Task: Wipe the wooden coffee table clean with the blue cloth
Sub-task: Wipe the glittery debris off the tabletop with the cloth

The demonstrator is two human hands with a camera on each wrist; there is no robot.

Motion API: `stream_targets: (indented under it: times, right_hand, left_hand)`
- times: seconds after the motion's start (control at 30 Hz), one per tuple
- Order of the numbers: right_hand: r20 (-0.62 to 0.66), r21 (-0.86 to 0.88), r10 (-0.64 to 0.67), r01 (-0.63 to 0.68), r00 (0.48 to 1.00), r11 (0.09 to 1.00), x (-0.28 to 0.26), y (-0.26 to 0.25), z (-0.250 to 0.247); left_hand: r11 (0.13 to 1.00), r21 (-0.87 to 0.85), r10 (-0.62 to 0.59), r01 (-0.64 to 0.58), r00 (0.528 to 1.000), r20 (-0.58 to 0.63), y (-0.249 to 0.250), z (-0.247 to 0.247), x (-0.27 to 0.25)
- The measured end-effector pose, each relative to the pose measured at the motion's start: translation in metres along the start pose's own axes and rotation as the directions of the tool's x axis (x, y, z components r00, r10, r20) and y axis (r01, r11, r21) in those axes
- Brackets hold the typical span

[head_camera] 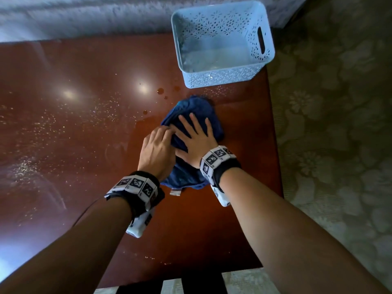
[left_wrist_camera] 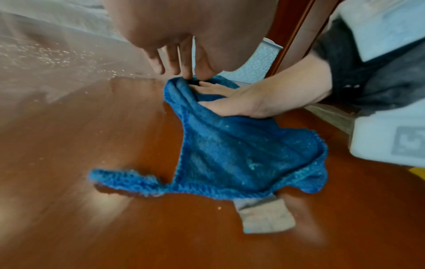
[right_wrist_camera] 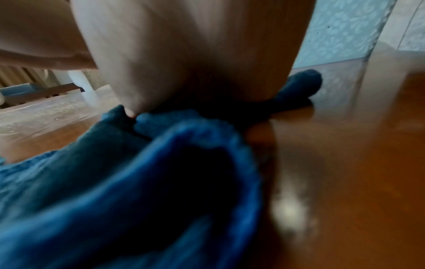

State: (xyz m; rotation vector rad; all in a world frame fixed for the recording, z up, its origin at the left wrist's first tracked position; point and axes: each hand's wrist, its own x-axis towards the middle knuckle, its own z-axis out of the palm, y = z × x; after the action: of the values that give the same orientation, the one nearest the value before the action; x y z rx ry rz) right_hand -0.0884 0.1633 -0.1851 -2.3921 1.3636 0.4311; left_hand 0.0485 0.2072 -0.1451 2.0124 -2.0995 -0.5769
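Glossy table (head_camera: 84,128), both your hands on the cloth (head_camera: 197,107) near its right edge.

Your right hand (head_camera: 196,137) lies flat, fingers straight and spread, pinning the cloth to the wood just short of the basket (head_camera: 220,79) at the far right corner. Your left hand (head_camera: 156,150) curls its fingertips (left_wrist_camera: 188,72) onto the cloth's left fold, pinching it, likely to bunch the loose fabric into a pad before a stroke. Droplets (head_camera: 160,91) sit just left of the cloth, and pale specks (head_camera: 101,109) spread toward the left edge, so most of the wiping looks undone. Its tag (left_wrist_camera: 264,216) trails toward the near edge.
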Motion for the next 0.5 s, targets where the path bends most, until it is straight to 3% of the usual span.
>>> stream_targets:
  times: [0.07, 0.17, 0.27, 0.5]
  right_hand:
    - [-0.034, 0.023, 0.028, -0.027, 0.999, 0.999, -0.001, 0.016, -0.002]
    - [-0.078, 0.082, 0.169, -0.163, 0.982, 0.983, -0.009, 0.048, -0.006]
    - [-0.032, 0.128, 0.291, -0.285, 0.956, 0.95, -0.021, 0.084, -0.009]
    - [0.017, 0.171, 0.433, -0.43, 0.901, 0.887, -0.082, 0.115, 0.011]
  left_hand:
    - [0.998, 0.005, 0.067, -0.067, 0.997, 0.024, 0.004, 0.004, -0.002]
    - [0.983, 0.046, 0.172, -0.179, 0.978, 0.119, 0.015, 0.012, -0.003]
    - [0.956, 0.086, 0.259, -0.282, 0.943, 0.208, 0.03, 0.019, -0.003]
    - [0.939, -0.008, 0.319, -0.345, 0.86, 0.398, 0.066, 0.036, -0.006]
